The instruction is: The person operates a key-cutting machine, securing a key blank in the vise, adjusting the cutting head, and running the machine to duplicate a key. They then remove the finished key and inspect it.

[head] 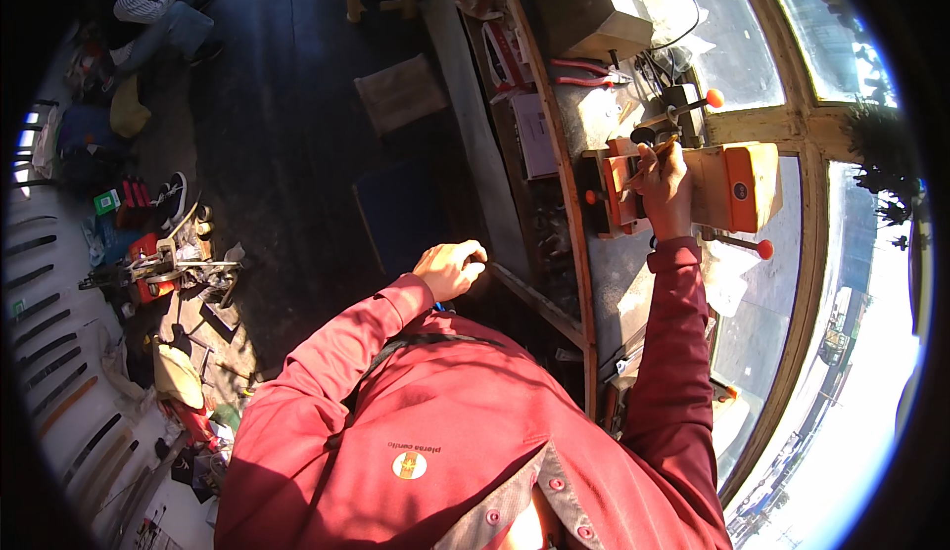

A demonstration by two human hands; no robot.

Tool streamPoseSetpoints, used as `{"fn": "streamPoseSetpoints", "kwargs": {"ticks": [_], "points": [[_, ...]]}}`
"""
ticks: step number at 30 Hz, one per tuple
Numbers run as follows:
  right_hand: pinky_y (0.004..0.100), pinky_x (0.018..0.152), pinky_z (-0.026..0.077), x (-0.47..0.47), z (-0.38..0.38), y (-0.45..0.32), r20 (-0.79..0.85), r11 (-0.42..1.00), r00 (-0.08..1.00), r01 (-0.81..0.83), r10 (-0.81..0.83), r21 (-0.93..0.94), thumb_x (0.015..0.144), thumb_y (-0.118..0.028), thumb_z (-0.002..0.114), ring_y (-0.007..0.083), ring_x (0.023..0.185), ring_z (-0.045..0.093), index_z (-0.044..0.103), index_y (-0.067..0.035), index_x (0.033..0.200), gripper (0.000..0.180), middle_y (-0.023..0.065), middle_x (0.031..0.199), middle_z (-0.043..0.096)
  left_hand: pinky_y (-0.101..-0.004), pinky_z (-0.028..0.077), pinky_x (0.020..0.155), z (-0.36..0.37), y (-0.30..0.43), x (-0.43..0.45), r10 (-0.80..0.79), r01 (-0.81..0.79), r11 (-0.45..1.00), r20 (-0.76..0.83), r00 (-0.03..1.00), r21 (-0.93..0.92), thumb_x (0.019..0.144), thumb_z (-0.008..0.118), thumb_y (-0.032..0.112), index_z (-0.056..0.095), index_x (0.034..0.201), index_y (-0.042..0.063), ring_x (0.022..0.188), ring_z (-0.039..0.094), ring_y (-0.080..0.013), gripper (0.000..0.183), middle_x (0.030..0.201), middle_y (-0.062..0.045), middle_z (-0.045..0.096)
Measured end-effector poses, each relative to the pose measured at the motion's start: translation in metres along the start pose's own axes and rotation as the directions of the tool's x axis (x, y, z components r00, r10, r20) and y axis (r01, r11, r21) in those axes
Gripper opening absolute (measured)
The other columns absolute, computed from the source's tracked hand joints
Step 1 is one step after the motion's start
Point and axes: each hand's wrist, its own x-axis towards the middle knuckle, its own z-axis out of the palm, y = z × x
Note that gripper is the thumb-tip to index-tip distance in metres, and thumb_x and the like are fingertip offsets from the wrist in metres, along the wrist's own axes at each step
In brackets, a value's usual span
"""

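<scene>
At the bench on the right, my right hand (666, 190) is over an orange-and-cream bench machine that looks like a key-cutting machine (716, 186). A thin yellow-brown stick (668, 143) shows between its fingers; its far end is hard to make out. Orange ball knobs (715, 98) sit on the machine's levers, and a dark round part (643, 136) lies just beyond my fingertips. My left hand (449, 268) hangs before my waist with curled fingers, away from the bench. Whether anything small is inside it is hidden.
Red-handled pliers (586, 73) and a metal box (597, 12) lie farther along the bench (612, 253), beside a wood-framed window (809, 216). A cardboard sheet (401, 94) is on the dark floor. Across the floor are a shoe (172, 197), cluttered tools and a seated person (159, 16).
</scene>
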Motion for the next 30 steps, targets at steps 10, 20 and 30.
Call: {"fn": "streamPoseSetpoints", "kwargs": {"ticks": [10,20,30], "points": [[0.0345,0.071,0.06,0.028,0.013,-0.013,-0.17,0.99,0.983,0.089,-0.07,0.109,0.107,-0.007,0.066,0.0218,0.082,0.078,0.061,0.002,0.113,0.012,0.0137,0.093,0.079,-0.0484,0.057,0.079,-0.007,0.004,-0.003,-0.044,0.044,0.999,0.007,0.999,-0.031,0.094,0.067,0.018,0.072,0.113,0.004,0.084,0.074,-0.0405,0.023,0.084,-0.021,0.074],[0.0286,0.055,0.052,0.008,-0.016,-0.036,-0.066,0.996,0.997,0.035,-0.03,0.086,0.104,-0.015,0.076,0.0081,0.061,0.064,0.064,0.001,0.097,0.021,0.0075,0.073,0.071,-0.0492,0.058,0.078,-0.004,-0.006,-0.002,-0.084,0.086,0.994,0.03,0.996,-0.065,0.094,0.069,0.024,0.074,0.112,0.006,0.084,0.074,-0.0407,0.026,0.081,-0.021,0.074],[0.0281,0.065,0.055,0.008,0.01,-0.03,-0.145,0.892,0.989,0.082,-0.019,0.444,0.108,-0.018,0.07,0.0124,0.068,0.07,0.068,0.003,0.107,0.021,0.0084,0.078,0.072,-0.0492,0.057,0.076,0.0,-0.007,0.001,-0.052,0.052,0.998,0.014,0.999,-0.034,0.095,0.07,0.024,0.073,0.113,0.006,0.08,0.073,-0.0401,0.026,0.079,-0.02,0.072]]}}
